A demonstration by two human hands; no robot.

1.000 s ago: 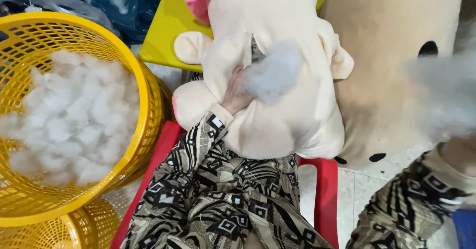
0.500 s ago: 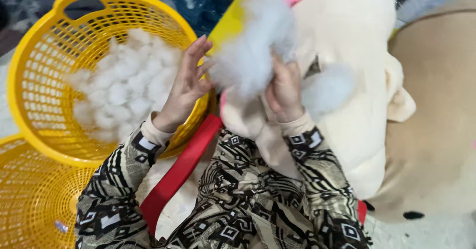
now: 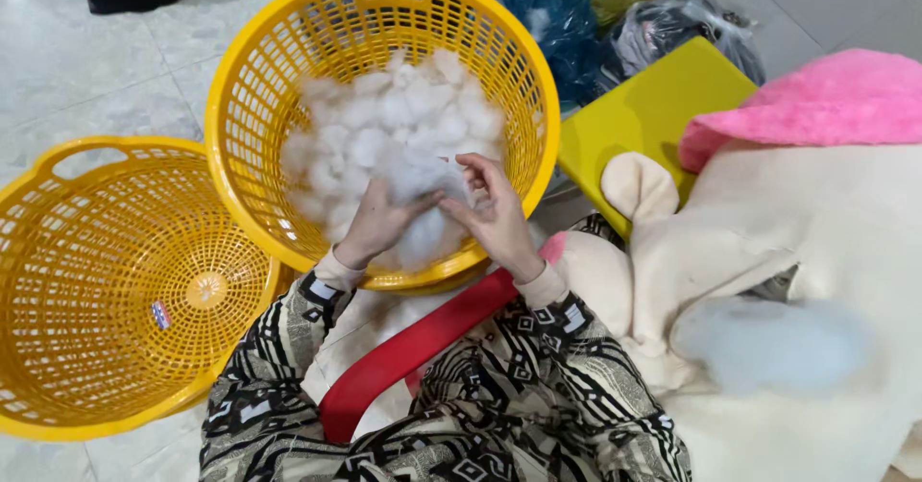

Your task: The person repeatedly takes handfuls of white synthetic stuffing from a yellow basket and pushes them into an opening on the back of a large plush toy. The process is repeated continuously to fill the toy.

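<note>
While both hands work inside one of two yellow baskets [image 3: 240, 108], the left hand [image 3: 376, 223] closes its fingers on a clump of white stuffing [image 3: 423, 180] and the right hand [image 3: 495, 211] pinches the same clump from the other side. That basket holds one heap of stuffing; the second yellow basket [image 3: 106, 280] sits just beside it. One cream plush toy [image 3: 768, 252] lies to the right.

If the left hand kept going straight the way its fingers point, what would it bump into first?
The left hand points up into the yellow basket, so it would probably push first into the white fluffy stuffing heaped there. Depth is hard to judge from above.
</note>
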